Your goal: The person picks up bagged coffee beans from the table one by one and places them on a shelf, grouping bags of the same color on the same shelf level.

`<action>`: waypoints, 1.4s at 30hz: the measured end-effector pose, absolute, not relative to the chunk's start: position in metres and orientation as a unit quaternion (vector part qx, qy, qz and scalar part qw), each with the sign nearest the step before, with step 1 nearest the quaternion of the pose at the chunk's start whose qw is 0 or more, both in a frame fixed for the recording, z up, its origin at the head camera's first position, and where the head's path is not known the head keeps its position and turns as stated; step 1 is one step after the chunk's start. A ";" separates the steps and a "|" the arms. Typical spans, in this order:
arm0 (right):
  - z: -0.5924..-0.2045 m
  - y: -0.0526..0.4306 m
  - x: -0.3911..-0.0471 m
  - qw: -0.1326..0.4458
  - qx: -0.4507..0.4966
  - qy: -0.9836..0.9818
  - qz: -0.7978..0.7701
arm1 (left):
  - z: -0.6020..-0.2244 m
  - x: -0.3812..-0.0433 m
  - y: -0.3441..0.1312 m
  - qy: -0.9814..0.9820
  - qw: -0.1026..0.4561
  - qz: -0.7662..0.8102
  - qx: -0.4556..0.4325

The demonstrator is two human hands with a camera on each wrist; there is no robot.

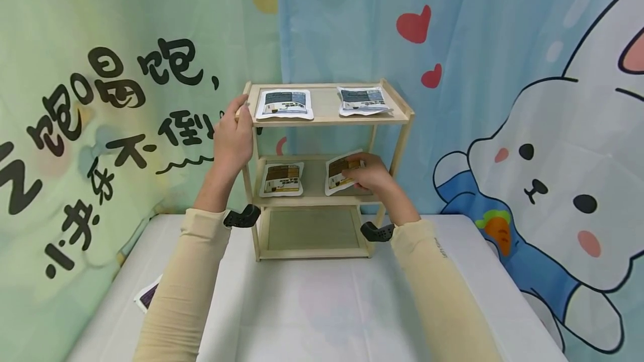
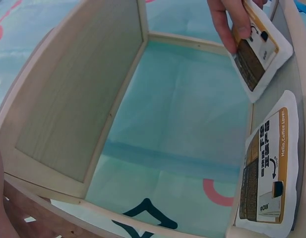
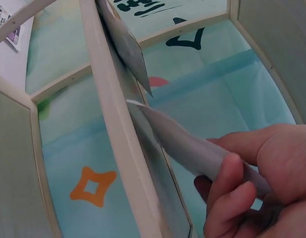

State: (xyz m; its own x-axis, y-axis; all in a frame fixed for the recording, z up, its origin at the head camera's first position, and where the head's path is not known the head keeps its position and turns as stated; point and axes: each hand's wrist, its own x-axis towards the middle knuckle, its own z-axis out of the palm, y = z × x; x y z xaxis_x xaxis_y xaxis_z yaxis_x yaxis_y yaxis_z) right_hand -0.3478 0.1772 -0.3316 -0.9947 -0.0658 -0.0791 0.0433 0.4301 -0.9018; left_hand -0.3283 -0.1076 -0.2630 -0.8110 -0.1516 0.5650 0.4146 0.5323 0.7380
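Observation:
A three-tier wooden shelf rack (image 1: 312,254) stands on the table. My left hand (image 1: 233,141) grips its top left corner. At the right of the middle tier, my right hand (image 1: 372,173) pinches a brown-and-white coffee packet (image 1: 334,176). That packet is tilted, its lower edge at the tier, as the right wrist view shows with the packet's plain back (image 3: 187,144). Left of it a similar coffee packet (image 1: 282,179) lies on the same tier, its print reading "Hello, Coffee Lover" in the left wrist view. Two blue-and-white packets lie on the top tier, one left (image 1: 284,104), one right (image 1: 363,100).
The bottom tier (image 1: 312,228) holds nothing visible. On the white tablecloth (image 1: 312,306), a purple-and-white packet (image 1: 146,296) lies partly hidden behind my left sleeve. Printed curtains (image 1: 347,27) hang behind the rack and on both sides.

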 end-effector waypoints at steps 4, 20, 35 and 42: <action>-0.331 0.176 -0.346 0.056 -0.002 0.852 -0.520 | -0.264 -0.328 -0.108 -0.824 0.296 -0.478 -0.079; -0.329 0.168 -0.340 0.024 0.021 0.876 -0.482 | -0.265 -0.330 -0.107 -0.820 0.297 -0.482 -0.079; -0.304 0.158 -0.317 -0.065 -0.079 0.898 -0.428 | -0.263 -0.329 -0.108 -0.819 0.300 -0.482 -0.079; -0.275 0.150 -0.285 -0.104 -0.124 0.879 -0.448 | -0.263 -0.328 -0.107 -0.818 0.300 -0.484 -0.083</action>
